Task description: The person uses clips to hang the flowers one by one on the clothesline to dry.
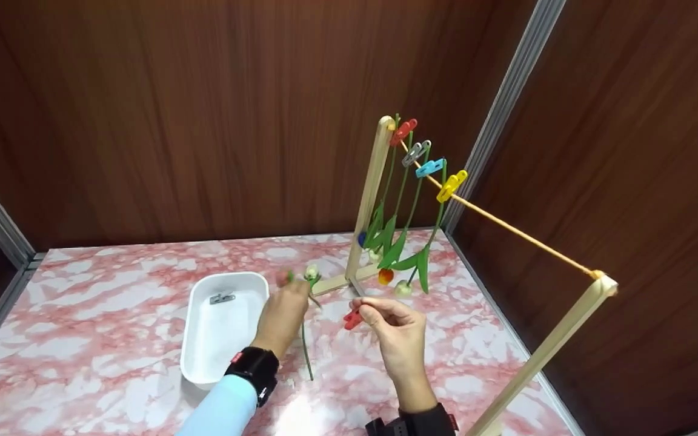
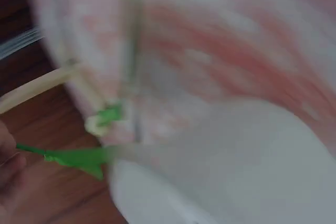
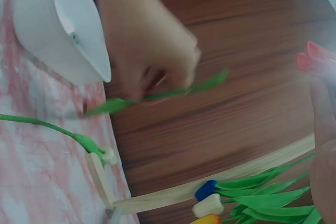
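My left hand [image 1: 288, 309] pinches a green flower stem [image 3: 168, 93] with leaves [image 2: 79, 159], above the table beside the white tray; its reddish head end is blurred. My right hand [image 1: 400, 333] pinches a red clothespin [image 1: 353, 319] between thumb and fingers, in front of the hanging flowers. A white tulip [image 1: 311, 272] lies on the table under the left hand, its stem pointing toward me. On the wooden rod [image 1: 525, 234], red, grey, blue and yellow clothespins [image 1: 452, 186] hold tulips [image 3: 209, 205] head down by their stems.
The white tray [image 1: 193, 339] at left has a grey clothespin [image 1: 222, 298] in it. Wooden posts [image 1: 373, 188] carry the rod, the near one [image 1: 543, 357] rising right of my right hand. Brown panels [image 1: 203, 121] close off the back and sides of the marbled table [image 1: 100, 339].
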The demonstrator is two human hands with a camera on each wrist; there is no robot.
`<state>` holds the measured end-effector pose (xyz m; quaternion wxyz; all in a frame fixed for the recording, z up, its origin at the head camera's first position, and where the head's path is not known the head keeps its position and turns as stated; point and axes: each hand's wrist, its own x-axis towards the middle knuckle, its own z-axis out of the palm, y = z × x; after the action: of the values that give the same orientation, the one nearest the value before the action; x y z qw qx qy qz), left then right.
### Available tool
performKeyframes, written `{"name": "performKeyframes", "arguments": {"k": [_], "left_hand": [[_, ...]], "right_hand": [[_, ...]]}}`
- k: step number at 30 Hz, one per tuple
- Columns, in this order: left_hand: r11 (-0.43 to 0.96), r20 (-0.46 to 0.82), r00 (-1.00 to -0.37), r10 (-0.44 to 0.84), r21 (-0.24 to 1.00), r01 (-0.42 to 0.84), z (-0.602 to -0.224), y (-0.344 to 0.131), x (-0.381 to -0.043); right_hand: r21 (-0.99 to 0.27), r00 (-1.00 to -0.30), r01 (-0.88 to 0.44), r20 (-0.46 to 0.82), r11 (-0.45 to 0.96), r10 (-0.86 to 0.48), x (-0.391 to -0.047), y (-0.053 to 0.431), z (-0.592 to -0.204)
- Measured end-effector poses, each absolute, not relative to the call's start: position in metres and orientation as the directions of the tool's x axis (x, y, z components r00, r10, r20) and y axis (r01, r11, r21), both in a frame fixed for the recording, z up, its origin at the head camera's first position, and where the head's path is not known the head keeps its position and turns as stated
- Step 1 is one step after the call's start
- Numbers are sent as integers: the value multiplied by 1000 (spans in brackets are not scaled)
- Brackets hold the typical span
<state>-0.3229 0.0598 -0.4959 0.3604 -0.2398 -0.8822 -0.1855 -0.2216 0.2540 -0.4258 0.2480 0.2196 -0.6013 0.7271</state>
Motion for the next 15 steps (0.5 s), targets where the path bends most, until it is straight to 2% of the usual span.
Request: {"name": "performKeyframes", "arguments": {"k": [4,7,11,15], "left_hand": [[584,706,-708,5,573,575,-466,60,-317],[351,610,-778,-151,768,535,-446,60,-311],[49,468,-842,-267,879,474,-425,62,-303],[-235,385,-884,-266,863,447,-410,63,-297]], "right_hand": [[-729,-739,-673,659,-122,139,-220,254,-417],[-716,-718,-693,673,-82,179,-220,255,-412],[-718,-710,-694,670,-53,217,-221,255,-406],[-723,-716,-688,659,-69,232,-221,254,-396]]}}
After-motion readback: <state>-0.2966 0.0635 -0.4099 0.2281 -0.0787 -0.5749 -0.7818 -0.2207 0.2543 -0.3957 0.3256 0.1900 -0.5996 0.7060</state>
